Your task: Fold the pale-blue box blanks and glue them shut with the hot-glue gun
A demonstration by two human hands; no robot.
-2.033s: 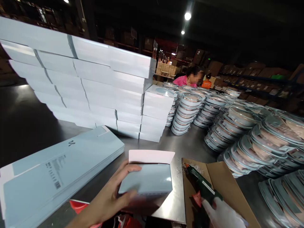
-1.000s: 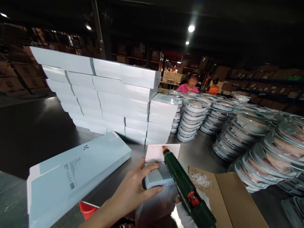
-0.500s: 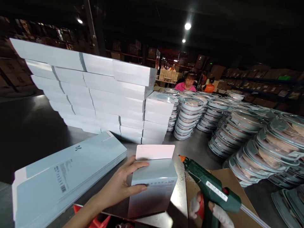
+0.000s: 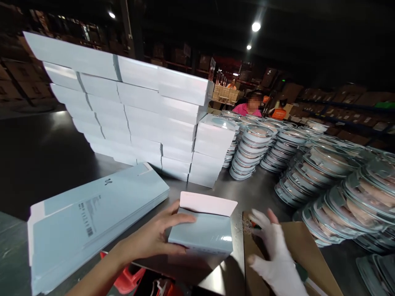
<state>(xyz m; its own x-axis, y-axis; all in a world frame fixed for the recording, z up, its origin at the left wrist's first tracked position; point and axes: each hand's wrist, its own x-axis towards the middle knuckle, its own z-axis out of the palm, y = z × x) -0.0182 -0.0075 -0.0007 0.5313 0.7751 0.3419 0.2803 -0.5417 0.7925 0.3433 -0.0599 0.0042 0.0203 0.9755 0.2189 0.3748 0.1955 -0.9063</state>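
Observation:
My left hand (image 4: 159, 232) grips a pale blue carton (image 4: 200, 232) by its left side, thumb in front and fingers on top. The carton stands on the table with its pink-white inner flap (image 4: 208, 203) raised at the back. To the right, my right hand (image 4: 273, 250) wears a white glove with bare fingertips. Its fingers are spread and hold nothing. Beneath it a green glue gun (image 4: 301, 271) lies on a cardboard sheet (image 4: 299, 240), mostly hidden by the hand.
Flat pale blue cartons (image 4: 101, 209) lie stacked at left. A wall of white boxes (image 4: 145, 111) stands behind. Stacks of round clear-lidded containers (image 4: 251, 152) fill the right side. A red stool (image 4: 128, 279) shows below the table edge. A person in pink (image 4: 247, 109) is beyond.
My right hand has let go of the glue gun, which now lies on the cardboard. The carton's top has tipped toward me, still in my left hand. The view has shifted slightly.

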